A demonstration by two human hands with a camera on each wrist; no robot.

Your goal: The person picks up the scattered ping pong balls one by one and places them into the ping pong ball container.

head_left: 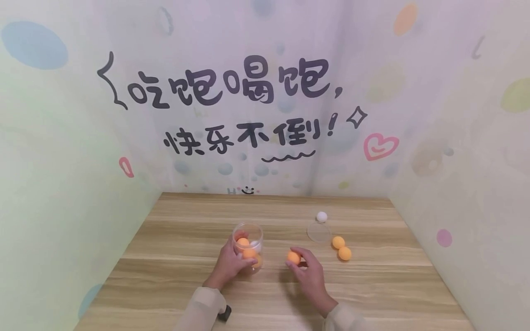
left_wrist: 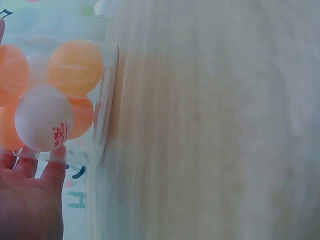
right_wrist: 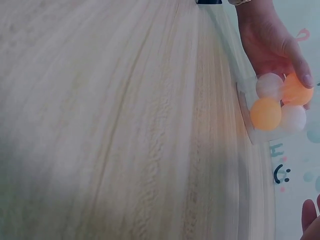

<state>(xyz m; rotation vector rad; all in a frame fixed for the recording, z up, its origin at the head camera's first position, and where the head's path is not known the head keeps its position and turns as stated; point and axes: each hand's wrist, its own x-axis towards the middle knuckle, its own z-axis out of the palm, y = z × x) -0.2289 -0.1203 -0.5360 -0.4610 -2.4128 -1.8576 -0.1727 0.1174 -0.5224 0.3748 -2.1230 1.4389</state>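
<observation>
My left hand (head_left: 228, 264) grips a clear cylindrical jar (head_left: 260, 239) standing upright and uncovered on the table, fingers and thumb around its sides. Orange and white ping-pong balls are inside; in the left wrist view a white ball (left_wrist: 44, 117) with red print lies against the wall, beside an orange ball (left_wrist: 76, 67). To the right of the jar, my right hand (head_left: 311, 276) pinches an orange ping-pong ball (head_left: 293, 257) between thumb and fingers. Only some fingers of that hand (right_wrist: 311, 220) show in the right wrist view, and its ball is out of frame there.
Right of centre, a thin clear round lid (head_left: 319, 232) lies flat on the wood-grain table (head_left: 186, 220). Behind it sits a white ball (head_left: 321, 216); two orange balls (head_left: 342, 248) touch each other to its right. Printed walls (head_left: 248, 174) enclose the table's back and sides.
</observation>
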